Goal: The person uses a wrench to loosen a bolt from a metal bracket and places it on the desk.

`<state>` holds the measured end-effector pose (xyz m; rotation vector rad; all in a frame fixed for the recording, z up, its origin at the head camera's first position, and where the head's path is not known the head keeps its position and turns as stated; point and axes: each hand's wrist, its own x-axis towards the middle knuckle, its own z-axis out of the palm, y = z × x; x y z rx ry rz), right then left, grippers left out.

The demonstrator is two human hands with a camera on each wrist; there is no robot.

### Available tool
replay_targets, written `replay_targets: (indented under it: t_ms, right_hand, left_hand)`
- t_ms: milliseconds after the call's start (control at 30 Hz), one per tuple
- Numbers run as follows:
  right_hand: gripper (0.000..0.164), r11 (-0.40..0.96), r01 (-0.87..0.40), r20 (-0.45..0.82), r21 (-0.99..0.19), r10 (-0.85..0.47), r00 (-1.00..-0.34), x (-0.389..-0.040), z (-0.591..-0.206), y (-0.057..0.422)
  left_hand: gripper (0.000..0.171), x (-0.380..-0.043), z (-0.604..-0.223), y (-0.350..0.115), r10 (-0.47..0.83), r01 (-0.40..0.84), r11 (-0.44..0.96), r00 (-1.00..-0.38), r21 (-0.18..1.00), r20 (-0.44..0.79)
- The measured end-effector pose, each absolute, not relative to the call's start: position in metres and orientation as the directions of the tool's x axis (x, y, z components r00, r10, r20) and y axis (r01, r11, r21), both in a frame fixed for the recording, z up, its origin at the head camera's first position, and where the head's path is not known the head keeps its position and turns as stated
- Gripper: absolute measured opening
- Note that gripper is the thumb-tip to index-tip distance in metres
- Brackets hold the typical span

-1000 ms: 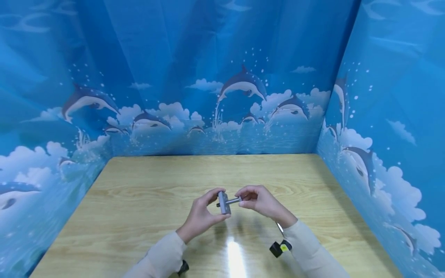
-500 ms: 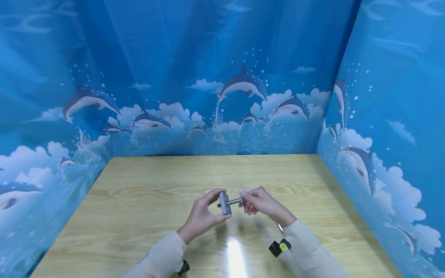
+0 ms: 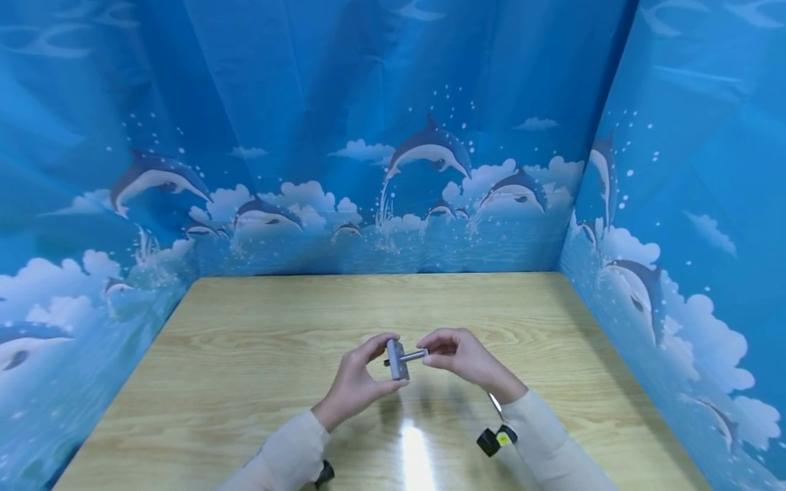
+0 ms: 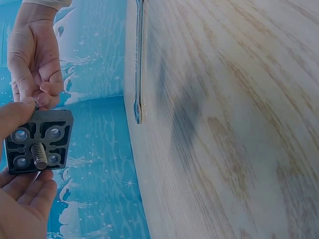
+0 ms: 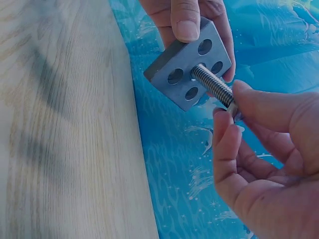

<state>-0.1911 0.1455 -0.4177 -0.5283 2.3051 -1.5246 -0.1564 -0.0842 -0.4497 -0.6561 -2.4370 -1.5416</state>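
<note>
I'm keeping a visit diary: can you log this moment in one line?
left grip: pinches grey plate | right grip: pinches bolt at head | bolt: through plate's centre, threaded tip protruding

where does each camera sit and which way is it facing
Head: worn on the head, facing forward and down at the table and dolphin backdrop; both sleeves, the left hand and right hand show.
Left wrist: facing the plate's ribbed face; both hands show.
Right wrist: facing the plate's smooth face and the bolt; both hands show.
Shared: both wrist views show plate and bolt, from opposite sides.
</note>
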Motion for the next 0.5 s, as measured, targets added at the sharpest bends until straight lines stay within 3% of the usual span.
replay_targets:
  t_ms: [233, 500]
  right_hand:
    - [0.021, 0.331, -0.169, -0.016, -0.928, -0.490, -0.871, -0.1879, -0.4167, 0.1444]
    - [0.037, 0.361, -0.132, -0.072, -0.923, -0.501, -0.863, -0.1891, -0.4183, 0.1449]
  left_hand:
    - [0.072, -0.1559, -0.4502, -0.0842, 0.266, 0.449, 0.370, -0.890, 0.814, 0.370]
    - [0.073, -0.1564, -0.4511, -0.0839, 0.274, 0.475, 0.350, -0.876, 0.807, 0.396]
